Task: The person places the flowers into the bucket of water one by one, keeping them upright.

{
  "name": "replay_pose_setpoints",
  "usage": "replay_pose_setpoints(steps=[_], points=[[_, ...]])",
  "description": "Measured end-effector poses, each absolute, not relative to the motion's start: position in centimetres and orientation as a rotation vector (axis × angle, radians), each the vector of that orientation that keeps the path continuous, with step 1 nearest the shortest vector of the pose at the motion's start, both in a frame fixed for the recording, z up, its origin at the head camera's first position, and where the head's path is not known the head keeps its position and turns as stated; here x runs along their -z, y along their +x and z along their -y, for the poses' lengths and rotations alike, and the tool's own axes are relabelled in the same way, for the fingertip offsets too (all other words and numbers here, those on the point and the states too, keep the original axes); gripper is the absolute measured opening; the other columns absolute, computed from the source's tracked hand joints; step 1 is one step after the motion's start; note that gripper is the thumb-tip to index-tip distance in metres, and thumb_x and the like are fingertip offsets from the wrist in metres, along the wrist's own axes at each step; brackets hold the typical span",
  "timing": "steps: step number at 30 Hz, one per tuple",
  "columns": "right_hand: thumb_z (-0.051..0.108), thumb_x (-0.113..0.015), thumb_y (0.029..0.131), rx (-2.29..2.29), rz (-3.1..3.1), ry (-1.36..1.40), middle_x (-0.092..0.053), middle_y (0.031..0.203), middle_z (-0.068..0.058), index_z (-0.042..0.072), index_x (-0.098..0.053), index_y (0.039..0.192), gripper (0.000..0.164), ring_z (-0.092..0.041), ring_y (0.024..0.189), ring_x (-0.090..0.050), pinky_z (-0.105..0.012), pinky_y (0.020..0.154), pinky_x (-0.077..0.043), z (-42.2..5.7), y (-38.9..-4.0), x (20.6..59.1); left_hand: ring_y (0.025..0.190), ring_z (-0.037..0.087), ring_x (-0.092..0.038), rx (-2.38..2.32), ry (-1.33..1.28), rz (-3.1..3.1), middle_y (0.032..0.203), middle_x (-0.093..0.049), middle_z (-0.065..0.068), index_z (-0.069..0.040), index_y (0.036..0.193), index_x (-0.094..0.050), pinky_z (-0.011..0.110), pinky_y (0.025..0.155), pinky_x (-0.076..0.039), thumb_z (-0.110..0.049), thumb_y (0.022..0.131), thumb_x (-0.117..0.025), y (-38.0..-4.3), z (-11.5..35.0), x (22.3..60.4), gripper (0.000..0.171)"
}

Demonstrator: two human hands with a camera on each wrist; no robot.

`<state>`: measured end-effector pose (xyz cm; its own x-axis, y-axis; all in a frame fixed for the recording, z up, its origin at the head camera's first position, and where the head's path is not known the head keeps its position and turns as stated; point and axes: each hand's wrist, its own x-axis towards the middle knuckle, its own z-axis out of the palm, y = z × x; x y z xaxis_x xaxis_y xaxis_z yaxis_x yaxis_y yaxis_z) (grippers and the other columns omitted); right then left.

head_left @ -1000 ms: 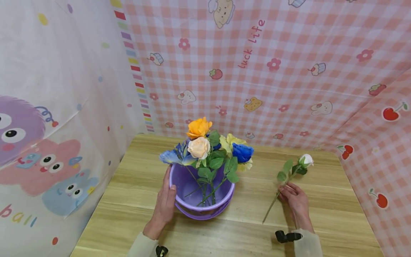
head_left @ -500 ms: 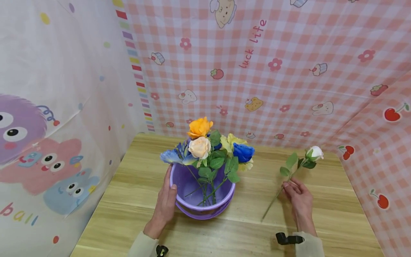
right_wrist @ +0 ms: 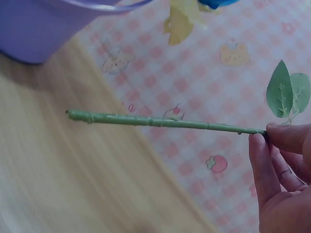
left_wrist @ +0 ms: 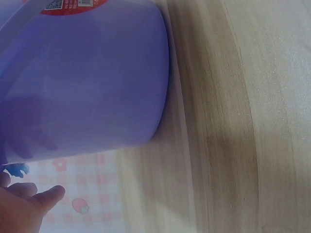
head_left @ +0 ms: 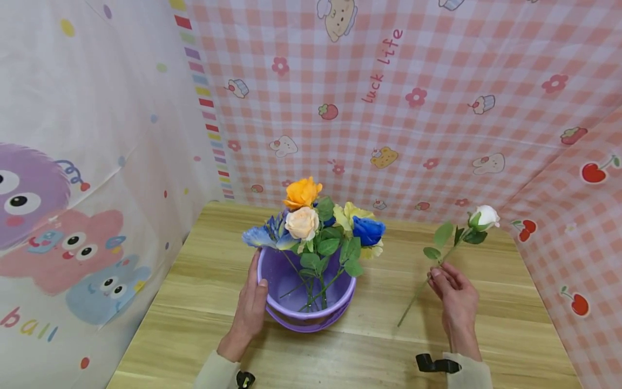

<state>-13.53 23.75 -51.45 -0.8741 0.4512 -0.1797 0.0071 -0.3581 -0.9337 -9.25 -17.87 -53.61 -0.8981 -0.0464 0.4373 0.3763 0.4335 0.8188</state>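
A purple bucket (head_left: 301, 313) stands on the table with several artificial flowers in it, their stems leaning inside. My left hand (head_left: 248, 310) holds the bucket's left side, thumb at the rim and fingers along the outer wall. In the left wrist view, a few fingers (left_wrist: 48, 198) show beside the bucket wall (left_wrist: 92, 82); the thumb is hidden there. To the right of the bucket, my right hand (head_left: 457, 297) pinches a white artificial rose (head_left: 485, 217) by its stem, below the leaves. The right wrist view has the bare green stem (right_wrist: 160, 122) pointing toward the bucket.
Among the bucket's flowers are an orange rose (head_left: 302, 193), a cream rose (head_left: 301, 223), a blue rose (head_left: 367, 231) and a blue-purple bloom (head_left: 267, 233). A pink checked cloth (head_left: 437, 129) hangs behind the wooden table (head_left: 184, 324), and a white printed cloth (head_left: 121, 97) hangs at the left.
My right hand has moved slightly right with the white rose, whose bloom has shifted up and to the right. The left hand and the bucket stay in place.
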Motion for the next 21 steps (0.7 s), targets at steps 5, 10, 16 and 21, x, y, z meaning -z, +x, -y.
replay_pose_setpoints(steps=[5, 10, 16, 21], points=[[-0.011, -0.070, 0.092, -2.310, 1.529, -0.536, -0.076, 0.089, -0.005, -0.007, -0.067, 0.116, 0.025, -0.013, 0.080, -0.076, -0.023, 0.075, -0.062, -23.2, -13.2, 50.5, 0.145, 0.042, -0.038, 1.461, -0.285, 2.290, 0.166, -0.030, 0.022, 0.001, 0.163, -0.021, 0.014, 0.116, -0.027, -0.020, 0.106, -0.032, -9.3, 17.9, 53.6, 0.062], [-0.012, -0.071, 0.091, -2.308, 1.502, -0.500, -0.075, 0.088, -0.007, -0.002, -0.072, 0.105, 0.018, -0.014, 0.079, -0.076, -0.025, 0.075, -0.062, -22.6, -13.0, 49.4, 0.144, 0.042, -0.038, 1.461, -0.291, 2.286, 0.166, -0.029, 0.022, 0.001, 0.163, -0.020, 0.014, 0.116, -0.027, -0.020, 0.107, -0.032, -9.3, 17.9, 53.7, 0.061], [-0.012, -0.073, 0.089, -2.290, 1.514, -0.463, -0.075, 0.090, -0.006, -0.003, -0.072, 0.106, 0.019, -0.015, 0.080, -0.076, -0.026, 0.077, -0.062, -22.0, -12.8, 47.9, 0.145, 0.042, -0.038, 1.458, -0.290, 2.288, 0.166, -0.029, 0.022, 0.001, 0.163, -0.021, 0.014, 0.116, -0.027, -0.020, 0.107, -0.032, -9.3, 17.9, 53.7, 0.061], [-0.012, -0.072, 0.090, -2.288, 1.472, -0.391, -0.075, 0.089, -0.008, -0.008, -0.072, 0.107, 0.018, -0.016, 0.079, -0.075, -0.026, 0.075, -0.063, -21.4, -12.6, 46.7, 0.145, 0.042, -0.037, 1.458, -0.290, 2.287, 0.166, -0.029, 0.023, 0.003, 0.162, -0.021, 0.014, 0.116, -0.026, -0.019, 0.106, -0.032, -9.3, 17.9, 53.6, 0.061]])
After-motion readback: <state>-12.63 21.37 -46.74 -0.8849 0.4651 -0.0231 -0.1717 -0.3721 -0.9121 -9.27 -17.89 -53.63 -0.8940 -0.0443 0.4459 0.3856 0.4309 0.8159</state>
